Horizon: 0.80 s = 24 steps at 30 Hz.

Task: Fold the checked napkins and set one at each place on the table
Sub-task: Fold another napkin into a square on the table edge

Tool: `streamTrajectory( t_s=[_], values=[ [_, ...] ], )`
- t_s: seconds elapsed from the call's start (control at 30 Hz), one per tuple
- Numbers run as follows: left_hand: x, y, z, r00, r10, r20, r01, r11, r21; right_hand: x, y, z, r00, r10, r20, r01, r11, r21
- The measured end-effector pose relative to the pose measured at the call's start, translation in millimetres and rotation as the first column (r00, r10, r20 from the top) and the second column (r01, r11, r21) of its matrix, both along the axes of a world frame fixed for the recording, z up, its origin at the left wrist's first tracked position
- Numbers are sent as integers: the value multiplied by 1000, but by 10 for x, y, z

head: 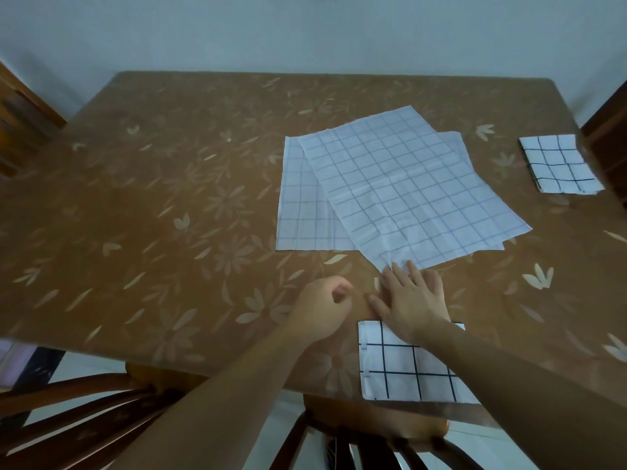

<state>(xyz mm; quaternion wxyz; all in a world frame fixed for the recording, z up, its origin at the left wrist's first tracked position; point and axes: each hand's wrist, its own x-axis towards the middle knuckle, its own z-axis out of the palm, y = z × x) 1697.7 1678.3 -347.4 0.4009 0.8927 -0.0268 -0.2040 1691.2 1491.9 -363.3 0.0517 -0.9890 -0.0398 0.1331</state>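
a: where are the napkins at right now?

b: two unfolded ones lie overlapped right of the middle of the counter (169, 198). the top napkin (407, 184) sits skewed over the second napkin (298, 212), which pokes out on its left.

a: and the hands?

b: right hand (412, 300) is flat, fingers straight and spread, tips touching the near corner of the top napkin, gripping nothing. left hand (322, 307) is just beside it, fingers loosely curled, nothing in it.

a: any folded?

b: yep. the near folded napkin (400, 368) lies at the near edge, partly under the right forearm. the far folded napkin (556, 164) lies at the right edge, by a wooden chair (607, 130).
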Motion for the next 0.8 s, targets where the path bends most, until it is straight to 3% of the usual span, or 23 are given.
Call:
streamTrajectory(
  t_s=[0.1,0.17,0.23,0.3,0.43,0.5,0.6,0.7,0.8],
  values=[
    [35,-30,31,999,-9,45,9,1000,14,-23,17,109,994,-54,100,32,977,210],
    [54,-40,62,984,-41,175,31,997,64,-75,38,194,988,-82,130,30,932,362],
    [85,-63,86,942,-103,321,53,986,159,-126,68,305,975,-65,213,-47,874,483],
    [134,-94,128,933,-128,337,52,972,227,-170,100,447,950,-9,311,-168,826,538],
    [167,-127,206,931,-156,330,90,975,205,-297,91,715,909,-9,416,-259,771,582],
    [89,-156,304,928,-142,345,57,968,246,-381,27,818,926,4,378,-246,767,593],
    [-69,-185,446,917,-51,395,-25,982,185,-495,-134,885,980,40,196,-144,821,552],
    [-216,-194,572,931,2,365,12,999,-34,-595,-385,782,979,25,203,-111,899,423],
    [-395,-223,732,932,-13,361,43,996,-74,-717,-632,761,984,-3,181,-62,933,353]
  ],
)
